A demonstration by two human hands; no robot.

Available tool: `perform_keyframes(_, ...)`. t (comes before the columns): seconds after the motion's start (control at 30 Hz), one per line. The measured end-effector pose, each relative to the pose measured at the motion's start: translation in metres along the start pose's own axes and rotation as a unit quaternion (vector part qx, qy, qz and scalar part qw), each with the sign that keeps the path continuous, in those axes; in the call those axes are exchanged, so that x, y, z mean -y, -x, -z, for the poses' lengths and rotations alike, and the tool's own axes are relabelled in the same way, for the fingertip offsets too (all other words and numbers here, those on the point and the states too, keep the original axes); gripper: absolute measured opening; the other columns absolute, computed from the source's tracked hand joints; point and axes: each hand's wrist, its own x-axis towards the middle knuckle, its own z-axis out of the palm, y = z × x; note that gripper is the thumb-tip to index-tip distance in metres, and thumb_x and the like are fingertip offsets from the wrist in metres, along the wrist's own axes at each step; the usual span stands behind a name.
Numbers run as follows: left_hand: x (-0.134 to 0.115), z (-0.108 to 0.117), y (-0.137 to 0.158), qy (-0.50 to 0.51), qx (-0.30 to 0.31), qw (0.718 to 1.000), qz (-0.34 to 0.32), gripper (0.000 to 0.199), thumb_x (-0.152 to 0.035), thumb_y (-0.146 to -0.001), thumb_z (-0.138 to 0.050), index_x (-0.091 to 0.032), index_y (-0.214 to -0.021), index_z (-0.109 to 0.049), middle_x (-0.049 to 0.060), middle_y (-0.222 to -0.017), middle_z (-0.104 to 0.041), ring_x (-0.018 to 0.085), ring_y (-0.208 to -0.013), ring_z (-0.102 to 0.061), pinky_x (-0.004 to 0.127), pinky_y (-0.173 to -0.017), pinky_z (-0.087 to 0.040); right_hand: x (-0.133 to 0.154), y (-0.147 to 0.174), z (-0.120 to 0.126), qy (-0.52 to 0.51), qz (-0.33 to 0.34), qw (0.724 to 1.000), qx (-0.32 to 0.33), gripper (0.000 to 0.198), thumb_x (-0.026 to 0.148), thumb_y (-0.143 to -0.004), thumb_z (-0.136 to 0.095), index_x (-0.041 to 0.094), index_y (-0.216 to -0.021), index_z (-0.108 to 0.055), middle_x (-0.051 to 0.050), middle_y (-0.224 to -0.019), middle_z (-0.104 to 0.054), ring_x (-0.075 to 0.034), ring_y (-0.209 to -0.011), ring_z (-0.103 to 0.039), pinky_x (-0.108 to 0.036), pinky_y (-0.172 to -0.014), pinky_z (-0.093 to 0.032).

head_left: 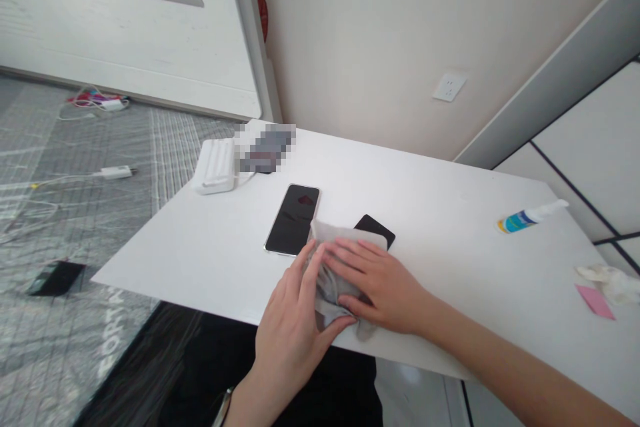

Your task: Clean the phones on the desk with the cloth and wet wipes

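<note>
Near the table's front edge a grey cloth lies bunched under both hands. My left hand grips its left and near side, fingers stretched along it and thumb at its near edge. From the right, my right hand holds the cloth down, fingers bent over it and thumb tucked into its folds. A flat black object, like a phone, shows from beneath the cloth's far right corner; the rest of it is hidden. Just left of the cloth, a dark-screened smartphone lies face up.
A white table stands against the wall. On it are a white box-like device, a spray bottle, a pink slip and a crumpled white tissue. A charger and a dark flat object lie on the floor.
</note>
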Motion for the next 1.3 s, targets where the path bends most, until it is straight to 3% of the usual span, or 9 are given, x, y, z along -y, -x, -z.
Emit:
perform_keyframes(0.07,0.0,0.001,0.0,0.0,-0.003,1.0,-0.001,0.115,-0.046,-0.079,-0.088,-0.023,-0.166,-0.017,0.018,-0.164,-0.043,0.036,-0.147,-0.049,0.05,-0.11,-0.054,-0.003,-0.001,0.001,0.025,-0.095,0.995,-0.025,0.065,0.049,-0.108,-0.042,0.014,-0.162,-0.037,-0.011,-0.17,-0.035,-0.029,-0.158,-0.032,-0.055,-0.128,-0.032)
perform_keyframes(0.13,-0.001,0.001,-0.001,0.002,-0.002,1.0,0.0,0.115,-0.048,-0.079,-0.087,-0.023,-0.166,-0.016,0.019,-0.164,-0.043,0.036,-0.147,-0.049,0.05,-0.11,-0.054,-0.002,-0.002,0.002,0.045,-0.124,0.991,-0.034,0.064,0.045,-0.109,-0.041,0.01,-0.162,-0.036,-0.014,-0.17,-0.033,-0.032,-0.158,-0.029,-0.059,-0.127,-0.031)
perform_keyframes(0.3,-0.001,0.002,-0.001,0.017,0.005,1.0,0.007,0.112,-0.048,-0.079,-0.088,-0.024,-0.164,-0.019,0.018,-0.163,-0.044,0.037,-0.146,-0.05,0.051,-0.11,-0.055,0.001,-0.001,0.001,0.003,0.019,1.0,0.009,0.061,0.042,-0.109,-0.041,0.018,-0.164,-0.032,-0.005,-0.171,-0.032,-0.023,-0.159,-0.029,-0.049,-0.13,-0.03)
perform_keyframes(0.47,-0.003,0.003,-0.003,0.02,0.011,1.0,0.014,0.11,-0.043,-0.08,-0.087,-0.024,-0.164,-0.019,0.019,-0.164,-0.043,0.036,-0.144,-0.053,0.05,-0.109,-0.055,-0.013,0.004,0.0,0.072,-0.2,0.975,-0.063,0.065,0.041,-0.108,-0.04,0.004,-0.161,-0.036,-0.019,-0.169,-0.033,-0.034,-0.158,-0.031,-0.059,-0.127,-0.03)
perform_keyframes(0.63,-0.003,0.003,-0.003,0.019,0.006,1.0,0.01,0.113,-0.044,-0.077,-0.09,-0.025,-0.164,-0.02,0.018,-0.164,-0.043,0.036,-0.145,-0.052,0.049,-0.111,-0.054,0.001,0.003,-0.002,0.025,-0.076,0.997,-0.011,0.067,0.045,-0.106,-0.045,0.018,-0.165,-0.031,-0.006,-0.173,-0.028,-0.03,-0.161,-0.021,-0.06,-0.129,-0.026)
perform_keyframes(0.83,-0.003,0.003,-0.001,0.006,0.012,1.0,0.018,0.111,-0.042,-0.079,-0.089,-0.026,-0.164,-0.019,0.017,-0.165,-0.042,0.035,-0.146,-0.051,0.048,-0.111,-0.053,-0.015,0.004,0.001,0.036,-0.18,0.981,-0.06,0.07,0.056,-0.108,-0.037,0.014,-0.164,-0.033,-0.013,-0.171,-0.029,-0.032,-0.161,-0.022,-0.063,-0.128,-0.026)
perform_keyframes(0.97,-0.003,0.002,-0.001,0.005,0.013,1.0,0.026,0.11,-0.045,-0.079,-0.088,-0.026,-0.163,-0.021,0.016,-0.165,-0.041,0.034,-0.145,-0.052,0.047,-0.11,-0.055,-0.004,0.007,0.003,0.001,-0.05,0.999,0.001,0.078,0.068,-0.105,-0.037,0.022,-0.167,-0.026,-0.009,-0.174,-0.021,-0.031,-0.163,-0.014,-0.064,-0.129,-0.019)
perform_keyframes(1.1,-0.005,0.001,-0.002,0.01,0.018,0.999,0.042,0.107,-0.04,-0.081,-0.085,-0.028,-0.164,-0.018,0.015,-0.165,-0.041,0.034,-0.144,-0.053,0.045,-0.108,-0.056,0.008,0.008,0.003,-0.082,0.095,0.99,0.064,0.099,0.084,-0.093,-0.041,0.021,-0.167,-0.022,-0.009,-0.174,-0.021,-0.025,-0.162,-0.019,-0.052,-0.132,-0.016)
perform_keyframes(1.3,-0.007,0.003,-0.003,0.009,0.019,0.998,0.051,0.106,-0.048,-0.081,-0.085,-0.026,-0.163,-0.021,0.018,-0.165,-0.041,0.036,-0.142,-0.055,0.047,-0.107,-0.056,-0.01,0.013,0.006,-0.003,-0.083,0.997,-0.011,0.094,0.079,-0.096,-0.043,0.02,-0.167,-0.025,-0.014,-0.173,-0.023,-0.035,-0.161,-0.021,-0.065,-0.128,-0.022)
